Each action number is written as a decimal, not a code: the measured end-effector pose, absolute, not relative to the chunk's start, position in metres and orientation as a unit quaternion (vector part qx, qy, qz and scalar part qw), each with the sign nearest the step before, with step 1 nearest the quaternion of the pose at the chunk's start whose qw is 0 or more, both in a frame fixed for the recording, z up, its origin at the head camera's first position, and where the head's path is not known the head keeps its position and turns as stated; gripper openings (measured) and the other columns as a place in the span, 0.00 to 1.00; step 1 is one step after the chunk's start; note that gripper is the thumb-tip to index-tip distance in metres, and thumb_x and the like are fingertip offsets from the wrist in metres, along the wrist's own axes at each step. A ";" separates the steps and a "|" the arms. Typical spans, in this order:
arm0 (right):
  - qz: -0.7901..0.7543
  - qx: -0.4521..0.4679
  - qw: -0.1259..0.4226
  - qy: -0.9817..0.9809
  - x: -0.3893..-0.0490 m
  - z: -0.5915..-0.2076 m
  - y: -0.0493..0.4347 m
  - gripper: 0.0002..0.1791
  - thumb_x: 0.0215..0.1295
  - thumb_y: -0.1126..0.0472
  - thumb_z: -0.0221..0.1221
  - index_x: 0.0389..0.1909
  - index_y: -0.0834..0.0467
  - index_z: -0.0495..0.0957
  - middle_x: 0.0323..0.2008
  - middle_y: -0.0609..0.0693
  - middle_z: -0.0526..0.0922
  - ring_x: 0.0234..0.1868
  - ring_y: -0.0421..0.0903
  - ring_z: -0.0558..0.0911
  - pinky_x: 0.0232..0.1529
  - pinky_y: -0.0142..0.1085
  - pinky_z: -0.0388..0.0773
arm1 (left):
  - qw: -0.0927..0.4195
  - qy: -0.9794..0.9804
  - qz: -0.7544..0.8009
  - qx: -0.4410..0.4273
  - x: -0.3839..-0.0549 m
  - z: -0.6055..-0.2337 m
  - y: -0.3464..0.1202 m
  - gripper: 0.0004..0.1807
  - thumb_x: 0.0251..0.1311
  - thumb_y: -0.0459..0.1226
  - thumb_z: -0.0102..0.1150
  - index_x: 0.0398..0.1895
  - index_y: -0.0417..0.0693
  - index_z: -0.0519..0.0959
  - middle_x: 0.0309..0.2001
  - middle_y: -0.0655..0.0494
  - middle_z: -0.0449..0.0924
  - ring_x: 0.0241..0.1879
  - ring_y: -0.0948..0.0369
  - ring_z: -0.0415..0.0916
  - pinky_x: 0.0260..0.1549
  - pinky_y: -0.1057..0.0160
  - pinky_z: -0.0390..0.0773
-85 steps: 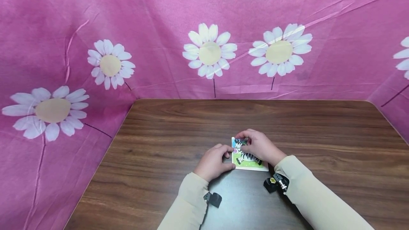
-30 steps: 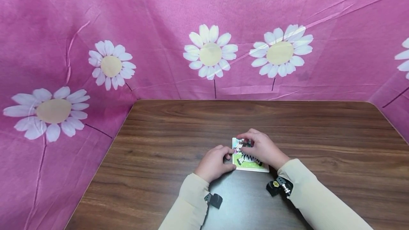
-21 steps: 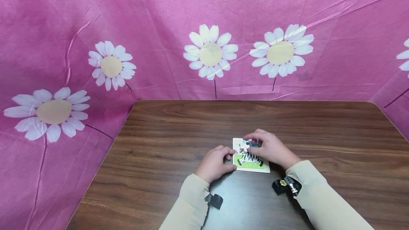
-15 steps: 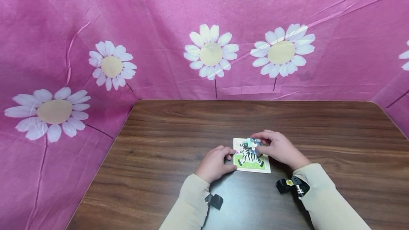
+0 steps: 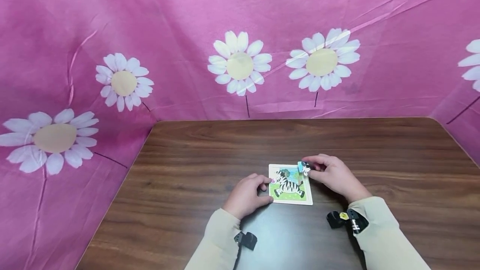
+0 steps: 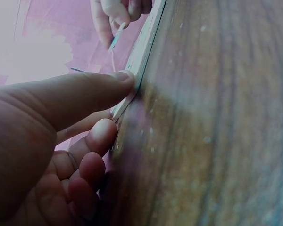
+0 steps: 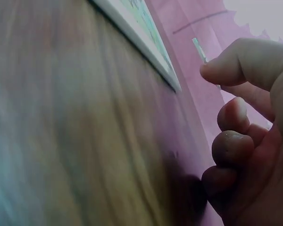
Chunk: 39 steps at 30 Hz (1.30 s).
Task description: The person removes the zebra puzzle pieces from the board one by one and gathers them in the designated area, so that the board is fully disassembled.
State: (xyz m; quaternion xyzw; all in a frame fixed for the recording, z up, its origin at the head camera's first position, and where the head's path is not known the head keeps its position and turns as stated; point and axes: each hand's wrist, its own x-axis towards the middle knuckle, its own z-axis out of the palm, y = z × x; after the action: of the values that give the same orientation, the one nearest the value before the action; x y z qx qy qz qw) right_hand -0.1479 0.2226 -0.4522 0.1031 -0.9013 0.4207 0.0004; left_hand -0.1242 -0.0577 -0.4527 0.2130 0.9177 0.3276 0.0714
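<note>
A square zebra jigsaw puzzle (image 5: 288,186) with a pale border lies flat on the table in the head view. My left hand (image 5: 245,195) holds its left side, thumb by the near left corner and index finger farther up. In the left wrist view, that thumb (image 6: 99,92) presses the puzzle's edge. Between thumb and index finger, my right hand (image 5: 335,176) pinches a small puzzle piece (image 5: 304,168) with blue and black-and-white print, over the far right corner. The right wrist view shows the piece (image 7: 198,49) edge-on, raised clear of the puzzle; the other fingers are curled.
The brown wood-grain table (image 5: 210,149) stretches around the puzzle. Behind and to the left hangs a pink cloth (image 5: 180,53) with white daisies. Black wrist cameras (image 5: 247,241) sit at both cuffs.
My right hand has moved right across the puzzle, lifting the piece from its upper part and uncovering the picture there. The left hand keeps its hold. The head view has shifted slightly.
</note>
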 end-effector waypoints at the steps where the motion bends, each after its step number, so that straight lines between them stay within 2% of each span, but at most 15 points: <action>1: 0.418 0.102 0.006 -0.903 -0.148 -0.452 0.225 0.18 0.56 0.68 0.67 0.50 0.58 0.85 0.29 0.47 0.72 0.32 0.42 0.70 0.32 0.32 0.67 | 0.071 0.918 0.328 0.212 -0.124 -0.453 -0.058 0.24 0.50 0.42 0.75 0.53 0.53 0.84 0.33 0.67 0.74 0.33 0.69 0.70 0.39 0.68 0.71; 8: 0.374 0.092 0.037 -0.922 -0.149 -0.452 0.241 0.18 0.54 0.65 0.69 0.48 0.57 0.86 0.30 0.46 0.75 0.34 0.43 0.71 0.34 0.34 0.67 | 0.065 0.915 0.331 0.222 -0.126 -0.454 -0.059 0.24 0.49 0.42 0.75 0.52 0.54 0.84 0.33 0.67 0.74 0.33 0.69 0.70 0.40 0.66 0.72; 16: 0.330 0.080 0.029 -0.940 -0.155 -0.453 0.257 0.18 0.54 0.64 0.69 0.48 0.58 0.86 0.31 0.48 0.75 0.35 0.46 0.72 0.36 0.40 0.68 | 0.074 0.917 0.330 0.212 -0.126 -0.453 -0.058 0.24 0.48 0.42 0.76 0.52 0.54 0.84 0.33 0.69 0.74 0.33 0.70 0.70 0.40 0.66 0.72; 27: 0.325 0.071 -0.060 -0.941 -0.162 -0.445 0.275 0.21 0.60 0.61 0.67 0.53 0.64 0.82 0.28 0.47 0.75 0.33 0.45 0.71 0.33 0.38 0.66 | 0.072 0.915 0.335 0.213 -0.126 -0.455 -0.057 0.24 0.47 0.42 0.76 0.51 0.56 0.84 0.33 0.70 0.74 0.33 0.70 0.70 0.40 0.67 0.72; 39: 0.348 0.078 -0.063 -0.932 -0.165 -0.446 0.282 0.24 0.55 0.67 0.65 0.55 0.66 0.80 0.29 0.47 0.73 0.30 0.42 0.70 0.32 0.34 0.65 | 0.066 0.917 0.332 0.213 -0.127 -0.455 -0.057 0.24 0.47 0.43 0.76 0.51 0.57 0.83 0.33 0.70 0.74 0.32 0.70 0.70 0.39 0.68 0.71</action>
State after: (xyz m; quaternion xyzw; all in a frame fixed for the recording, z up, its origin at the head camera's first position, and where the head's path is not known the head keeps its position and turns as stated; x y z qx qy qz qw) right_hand -0.1645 0.2816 -0.4458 0.0777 -0.9321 0.3480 -0.0630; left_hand -0.1270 -0.0571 -0.4553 0.2134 0.9166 0.3317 0.0663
